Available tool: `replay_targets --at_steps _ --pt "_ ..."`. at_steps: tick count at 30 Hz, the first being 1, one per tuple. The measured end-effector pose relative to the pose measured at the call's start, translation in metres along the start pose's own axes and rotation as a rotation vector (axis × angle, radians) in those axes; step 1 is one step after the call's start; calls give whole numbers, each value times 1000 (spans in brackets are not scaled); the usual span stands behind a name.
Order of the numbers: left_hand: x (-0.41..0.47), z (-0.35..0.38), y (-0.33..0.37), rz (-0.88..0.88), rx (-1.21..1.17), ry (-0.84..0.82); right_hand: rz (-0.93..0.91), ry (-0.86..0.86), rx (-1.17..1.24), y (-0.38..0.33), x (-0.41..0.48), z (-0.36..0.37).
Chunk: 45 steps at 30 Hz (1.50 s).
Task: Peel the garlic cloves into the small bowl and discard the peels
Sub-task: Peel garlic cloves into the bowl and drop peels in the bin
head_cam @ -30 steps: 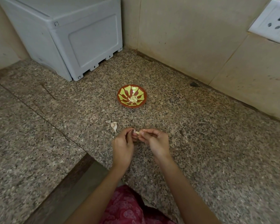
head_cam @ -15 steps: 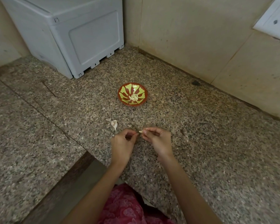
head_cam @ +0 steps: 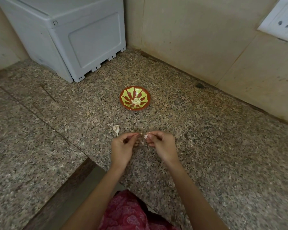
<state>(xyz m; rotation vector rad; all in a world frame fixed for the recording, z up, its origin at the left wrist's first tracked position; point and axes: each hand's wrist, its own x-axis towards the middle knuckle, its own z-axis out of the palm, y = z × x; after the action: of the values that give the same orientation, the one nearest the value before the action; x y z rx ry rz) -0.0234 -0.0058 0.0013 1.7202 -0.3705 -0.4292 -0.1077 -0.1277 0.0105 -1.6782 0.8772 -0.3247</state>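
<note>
A clove (head_cam: pixel 141 134) is pinched between the curled fingertips of the left hand (head_cam: pixel 121 146) and right hand (head_cam: pixel 163 146), short of the bowl (head_cam: pixel 123 97); a second clove (head_cam: pixel 116 129) lies just left of the hands on the table (head_cam: pixel 206 146).

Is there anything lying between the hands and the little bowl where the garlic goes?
Nothing visible does. The left hand and right hand pinch a clove; a loose garlic piece lies on the counter, left of the path to the bowl.
</note>
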Motion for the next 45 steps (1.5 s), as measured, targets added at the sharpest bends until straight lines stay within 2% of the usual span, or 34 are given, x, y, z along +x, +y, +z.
replay_targets --at_steps 2,4,9,13,17,20,26,31,33,35,40,42,45 --pt "1 -1 0 -115 -104 17 -101 -37 -248 0 -1 -1" --pt "1 -1 4 -198 -200 29 -141 -50 -378 -3 -4 -1" --pt "2 -2 7 -287 -299 27 -167 -25 -408 -5 -4 -4" --pt "1 -4 7 -289 -268 -10 -263 -132 -290 -9 -1 -6" --pt "0 -3 11 -284 -238 -35 -267 -130 -224 -9 3 -3" --pt "-1 -7 13 -253 -178 22 -200 -65 -201 -10 11 -5" --pt "-5 -27 1 -92 125 203 -121 48 -377 -12 44 -12" --pt "-11 -36 -7 21 235 202 -103 61 -440 -15 54 -11" --pt "-13 -38 -11 35 248 196 -147 51 -470 -15 45 -9" --pt "-15 -40 -13 20 242 200 -298 -32 -499 -12 29 -4" --pt "-19 -41 -12 51 225 180 -813 -502 -779 4 8 10" --pt "-19 -42 -11 46 238 176 -858 -581 -897 5 7 6" --pt "-18 -42 -12 18 248 176 -864 -590 -964 8 3 -14"
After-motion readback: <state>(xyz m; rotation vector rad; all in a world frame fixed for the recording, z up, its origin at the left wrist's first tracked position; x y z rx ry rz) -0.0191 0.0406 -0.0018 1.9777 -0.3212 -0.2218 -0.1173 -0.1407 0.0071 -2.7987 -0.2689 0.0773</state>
